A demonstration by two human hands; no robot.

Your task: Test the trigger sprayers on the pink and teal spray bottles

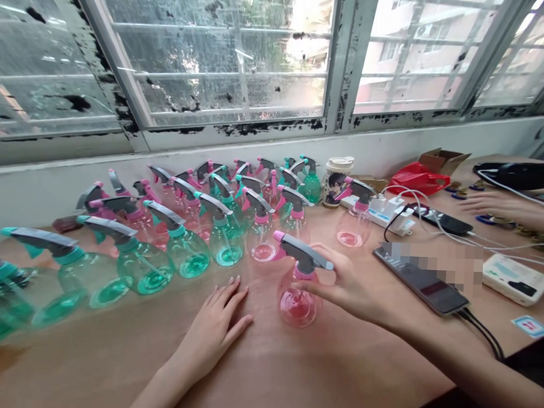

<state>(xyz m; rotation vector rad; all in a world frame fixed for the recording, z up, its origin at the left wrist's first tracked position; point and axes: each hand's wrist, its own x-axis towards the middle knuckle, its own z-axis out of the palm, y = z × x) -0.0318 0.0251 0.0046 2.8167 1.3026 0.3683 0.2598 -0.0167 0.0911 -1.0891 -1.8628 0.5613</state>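
My right hand [347, 285] is wrapped round a pink spray bottle [298, 289] with a grey trigger head, standing upright on the wooden table [291, 373] in front of me. Just left of that bottle, my left hand [215, 331] lies flat on the table with fingers stretched out, holding nothing. Behind both hands stand several green and pink spray bottles [225, 235] in rows that run from the left edge towards the window.
One more pink spray bottle [355, 222] stands apart near a white power strip [389, 214]. A phone [419, 279] with cables, a white box [516, 278], a printed cup [337, 180] and a red bag [417, 177] lie at right. Another person's hand [492, 204] rests at far right.
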